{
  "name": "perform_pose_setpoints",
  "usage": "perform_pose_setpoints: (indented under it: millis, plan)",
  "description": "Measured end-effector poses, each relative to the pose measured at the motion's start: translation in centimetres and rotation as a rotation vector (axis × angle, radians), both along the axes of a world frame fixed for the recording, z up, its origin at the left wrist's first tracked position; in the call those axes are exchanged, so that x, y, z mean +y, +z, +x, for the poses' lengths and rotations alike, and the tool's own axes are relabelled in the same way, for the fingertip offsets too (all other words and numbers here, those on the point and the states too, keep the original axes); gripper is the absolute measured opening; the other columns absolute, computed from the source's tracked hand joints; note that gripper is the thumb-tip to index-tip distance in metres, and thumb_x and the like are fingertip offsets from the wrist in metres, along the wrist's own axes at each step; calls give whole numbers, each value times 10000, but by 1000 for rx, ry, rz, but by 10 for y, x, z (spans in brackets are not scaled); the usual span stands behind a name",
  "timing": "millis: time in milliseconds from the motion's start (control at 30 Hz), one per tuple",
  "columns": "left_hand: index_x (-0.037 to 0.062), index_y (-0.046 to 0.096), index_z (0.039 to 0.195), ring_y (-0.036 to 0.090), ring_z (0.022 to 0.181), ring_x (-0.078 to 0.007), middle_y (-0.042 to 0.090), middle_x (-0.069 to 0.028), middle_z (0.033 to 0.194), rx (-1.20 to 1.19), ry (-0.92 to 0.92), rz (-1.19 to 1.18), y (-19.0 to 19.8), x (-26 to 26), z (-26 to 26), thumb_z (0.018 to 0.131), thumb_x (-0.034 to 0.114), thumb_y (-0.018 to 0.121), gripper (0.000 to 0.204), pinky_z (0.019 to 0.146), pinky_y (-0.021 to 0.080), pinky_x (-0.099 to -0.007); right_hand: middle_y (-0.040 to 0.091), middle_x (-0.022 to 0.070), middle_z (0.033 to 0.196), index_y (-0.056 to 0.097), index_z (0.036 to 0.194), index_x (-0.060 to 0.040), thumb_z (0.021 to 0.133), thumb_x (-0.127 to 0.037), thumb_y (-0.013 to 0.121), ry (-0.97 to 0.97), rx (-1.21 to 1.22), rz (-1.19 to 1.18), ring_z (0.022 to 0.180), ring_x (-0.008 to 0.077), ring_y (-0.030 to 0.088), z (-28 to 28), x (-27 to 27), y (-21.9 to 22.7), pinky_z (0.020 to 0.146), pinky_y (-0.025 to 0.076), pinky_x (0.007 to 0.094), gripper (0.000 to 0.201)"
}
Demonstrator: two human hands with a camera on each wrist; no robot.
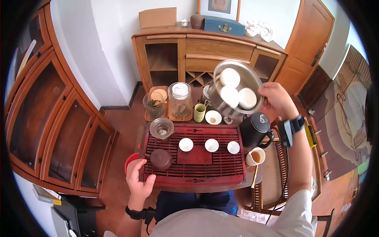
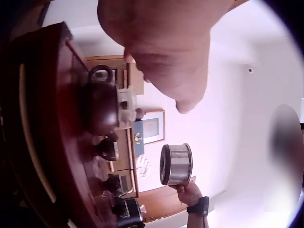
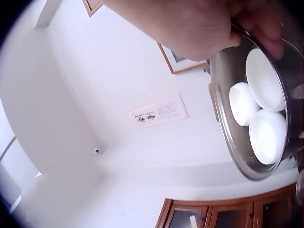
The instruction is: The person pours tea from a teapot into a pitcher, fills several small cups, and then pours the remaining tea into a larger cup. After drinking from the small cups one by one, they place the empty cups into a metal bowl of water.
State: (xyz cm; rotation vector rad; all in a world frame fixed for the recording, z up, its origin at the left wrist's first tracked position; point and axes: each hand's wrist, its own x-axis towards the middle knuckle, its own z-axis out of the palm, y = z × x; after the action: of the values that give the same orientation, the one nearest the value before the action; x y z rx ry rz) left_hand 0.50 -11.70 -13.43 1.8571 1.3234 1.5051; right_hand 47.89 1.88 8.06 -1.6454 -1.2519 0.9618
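My right hand (image 1: pixel 278 98) grips the rim of a steel pot (image 1: pixel 248 78), held up beyond the red slatted tea tray (image 1: pixel 233 172) and tipped toward me. Inside the pot lie three white cups (image 1: pixel 230 78), also visible in the right wrist view. Beside the tray's left front corner, my left hand (image 1: pixel 139 182) hangs with loosely bent fingers and thumb apart, holding nothing. Nearest to it sits a dark brown teapot (image 1: pixel 161 159). Three small white cups (image 1: pixel 186 145) stand in a row across the tray. A glass strainer (image 1: pixel 162 128) is at its back left corner.
Below my right forearm stand a black kettle (image 1: pixel 256 128) and a white pitcher of tea (image 1: pixel 256 157). Behind the tray are glass jars (image 1: pixel 180 100), a green cup (image 1: pixel 199 113) and a small white dish (image 1: pixel 213 117). A wooden sideboard (image 1: pixel 219 51) lines the back wall.
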Motion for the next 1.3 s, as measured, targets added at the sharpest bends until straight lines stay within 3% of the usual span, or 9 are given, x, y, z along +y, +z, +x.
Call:
perform_pose_setpoints:
  millis: [400, 500, 600, 667, 733, 767, 1067, 1167, 1300]
  plan:
    - [-60, 488, 1484, 505, 1356, -444, 559, -238, 1441, 221, 176, 119, -40, 15, 21, 766, 563, 882, 1029, 1146, 410, -558, 776, 283, 936, 724, 1068, 74, 971, -93, 526, -386, -18, -178, 892, 372, 800, 165, 187, -159, 690, 644, 443, 277]
    - [-64, 481, 1486, 502, 1360, -447, 559, -240, 1441, 238, 196, 81, -38, 15, 22, 759, 590, 880, 1056, 1149, 406, -559, 768, 232, 1068, 823, 956, -12, 963, -337, 661, -31, -593, -168, 1045, 387, 758, 258, 274, -265, 882, 596, 452, 364]
    - [-67, 475, 1489, 502, 1359, -448, 557, -243, 1443, 280, 187, 69, -33, 16, 23, 753, 609, 878, 1078, 1150, 406, -556, 768, 246, 1039, 818, 986, -2, 915, -454, 732, 168, -1007, -246, 1024, 392, 761, 169, 218, -206, 860, 602, 447, 465]
    - [-68, 473, 1490, 504, 1357, -450, 556, -245, 1444, 306, 181, 65, -32, 15, 24, 748, 617, 878, 1088, 1150, 408, -555, 768, 248, 1001, 817, 959, 6, 855, -511, 793, 172, -982, -229, 974, 379, 773, 172, 220, -220, 833, 601, 430, 528]
    - [-71, 474, 1488, 511, 1349, -455, 553, -251, 1447, 324, 221, 85, -33, 15, 24, 745, 633, 875, 1099, 1145, 414, -553, 775, 232, 953, 816, 920, 12, 874, -427, 788, 66, -386, -180, 915, 359, 782, 220, 254, -279, 803, 598, 413, 442]
    - [-71, 474, 1488, 511, 1349, -455, 553, -251, 1447, 325, 222, 83, -33, 16, 24, 745, 633, 875, 1099, 1145, 414, -553, 741, 325, 956, 594, 1058, 172, 906, -53, 499, 75, -292, -210, 760, 382, 780, 221, 261, -286, 609, 665, 404, 288]
    - [-69, 464, 1492, 519, 1338, -460, 548, -264, 1448, 358, 199, 57, -33, 16, 24, 761, 665, 856, 1108, 1134, 418, -563, 675, 276, 915, 562, 1106, 143, 934, -87, 518, 18, -65, -311, 778, 420, 767, 221, 255, -308, 645, 680, 468, 290]
    - [-67, 465, 1492, 528, 1329, -458, 551, -264, 1446, 353, 192, 70, -34, 17, 24, 763, 662, 856, 1103, 1128, 423, -561, 656, 251, 911, 550, 1150, 109, 955, -105, 520, 144, -170, -191, 794, 449, 760, 290, 307, -395, 659, 682, 492, 291]
    - [-64, 463, 1493, 532, 1324, -458, 555, -261, 1443, 360, 192, 69, -35, 17, 23, 763, 655, 858, 1098, 1124, 425, -561, 706, 268, 918, 642, 1105, 89, 916, -112, 585, -150, 0, -458, 813, 414, 770, 193, 245, -291, 723, 669, 477, 282]
